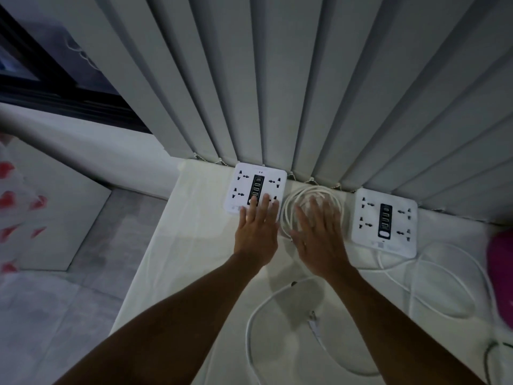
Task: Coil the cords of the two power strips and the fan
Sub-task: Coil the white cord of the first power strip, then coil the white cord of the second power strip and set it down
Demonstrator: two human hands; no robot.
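Note:
Two square white power strips lie on a white-covered surface by the blinds. My left hand point(256, 229) lies flat, its straight fingers touching the near edge of the left power strip point(256, 184). Beside it sits a coiled white cord point(288, 207), and my right hand point(317, 237) is spread over it with fingers straight and blurred. The right power strip point(384, 222) lies further right; its cord point(433, 276) trails loose in wide loops toward me. Another loose white cord point(256, 309) with a plug point(313, 319) lies near my forearms.
Grey vertical blinds point(277, 93) hang right behind the strips. A pink object point(502, 276) sits at the right edge, with a dark cord point(491, 354) below it. The surface's left edge point(155, 240) drops to a pale floor, where a white bag with red marks point(16, 207) stands.

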